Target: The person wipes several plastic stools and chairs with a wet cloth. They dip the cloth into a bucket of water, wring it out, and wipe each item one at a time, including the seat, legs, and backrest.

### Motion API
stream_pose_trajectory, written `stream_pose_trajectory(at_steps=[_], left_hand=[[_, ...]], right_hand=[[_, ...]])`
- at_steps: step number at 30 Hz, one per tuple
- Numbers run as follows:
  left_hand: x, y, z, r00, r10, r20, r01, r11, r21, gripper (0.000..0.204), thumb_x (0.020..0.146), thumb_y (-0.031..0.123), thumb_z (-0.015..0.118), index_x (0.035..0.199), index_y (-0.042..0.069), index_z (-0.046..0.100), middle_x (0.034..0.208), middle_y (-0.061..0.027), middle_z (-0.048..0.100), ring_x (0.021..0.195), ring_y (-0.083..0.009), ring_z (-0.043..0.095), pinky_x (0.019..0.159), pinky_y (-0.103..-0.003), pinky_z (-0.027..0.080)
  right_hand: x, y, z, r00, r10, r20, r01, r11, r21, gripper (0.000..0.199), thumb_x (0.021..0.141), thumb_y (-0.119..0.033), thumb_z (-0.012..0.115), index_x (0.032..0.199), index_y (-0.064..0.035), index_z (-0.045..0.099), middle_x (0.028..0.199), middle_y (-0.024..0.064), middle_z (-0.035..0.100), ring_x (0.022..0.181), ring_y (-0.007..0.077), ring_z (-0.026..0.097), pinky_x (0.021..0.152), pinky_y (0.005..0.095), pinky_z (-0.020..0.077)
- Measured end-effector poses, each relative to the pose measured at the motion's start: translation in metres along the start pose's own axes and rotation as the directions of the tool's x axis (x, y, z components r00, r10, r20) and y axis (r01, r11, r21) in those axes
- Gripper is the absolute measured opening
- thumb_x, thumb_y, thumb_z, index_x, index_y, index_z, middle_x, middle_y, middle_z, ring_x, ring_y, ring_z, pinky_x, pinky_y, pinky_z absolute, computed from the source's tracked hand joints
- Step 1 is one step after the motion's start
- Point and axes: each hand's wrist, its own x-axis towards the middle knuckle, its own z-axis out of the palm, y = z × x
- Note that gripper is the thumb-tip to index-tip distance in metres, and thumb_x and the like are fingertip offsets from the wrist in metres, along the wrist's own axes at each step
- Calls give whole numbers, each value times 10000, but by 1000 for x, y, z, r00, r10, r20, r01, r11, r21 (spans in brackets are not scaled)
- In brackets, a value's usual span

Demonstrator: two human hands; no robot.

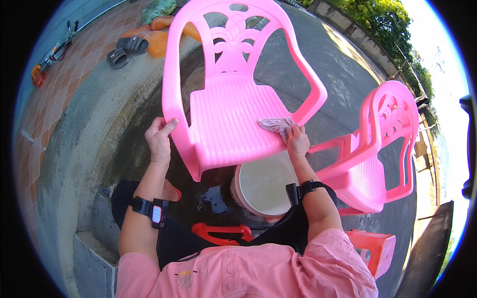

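A pink plastic armchair (233,119) with a ribbed seat and a cut-out back stands before me, facing me. My left hand (160,139) grips the front of its left armrest, thumb on the outer face and fingers partly hidden behind. In my right hand (296,141) is a wet, pale cloth (276,125), bunched under the fingers and lying on the seat's right front corner. Just below that corner is a white bucket (266,185) of cloudy water, partly covered by the seat and my right forearm.
More pink armchairs (370,174), seemingly stacked, stand at the right. Red plastic stools (375,248) are near my right side and between my legs. A concrete step (94,114) runs along the left, with grey slippers (133,44) and orange bags (157,43) on it. The ground (213,198) is wet.
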Motion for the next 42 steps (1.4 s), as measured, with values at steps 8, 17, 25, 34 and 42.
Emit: stream_pose_trajectory(at_steps=[8,17,25,34,42], left_hand=[[-5,7,4,997,79,12,-78,993,-91,276,874,77,754,1094,14,600,1040,-36,660,952,-117,610,903,-273,474],[-1,-2,16,996,62,63,-59,997,-42,364,877,181,787,1164,13,638,1052,-11,656,960,-117,592,912,-288,465],[13,-4,0,993,88,-76,-94,992,-82,349,903,178,762,1178,12,623,1064,-21,646,969,-128,586,918,-288,457],[64,-5,-108,847,45,-529,-21,998,52,450,871,131,753,1271,20,580,1179,-96,650,1065,-220,620,949,-363,466],[35,31,-70,771,582,-259,-168,578,798,698,756,97,761,1400,7,508,1341,-224,542,1263,-394,492,1100,-463,363]], right_hand=[[67,31,-102,965,257,61,-31,-120,992,335,1033,-167,449,1206,65,618,1218,191,670,1141,296,640,1036,435,500],[147,24,-63,943,313,112,-255,463,849,429,925,-314,702,1246,-36,641,1173,69,655,1052,196,614,934,324,471],[161,-13,-69,934,213,286,-327,195,925,336,955,-282,628,1133,3,629,976,148,714,840,279,691,815,414,537],[146,-211,-61,996,52,71,-88,590,803,393,893,-443,680,949,-56,639,813,107,695,779,199,660,760,343,486],[108,-262,-14,970,-239,-39,219,798,561,506,900,-545,618,1022,-54,603,1029,201,663,1035,406,603,863,481,445]])
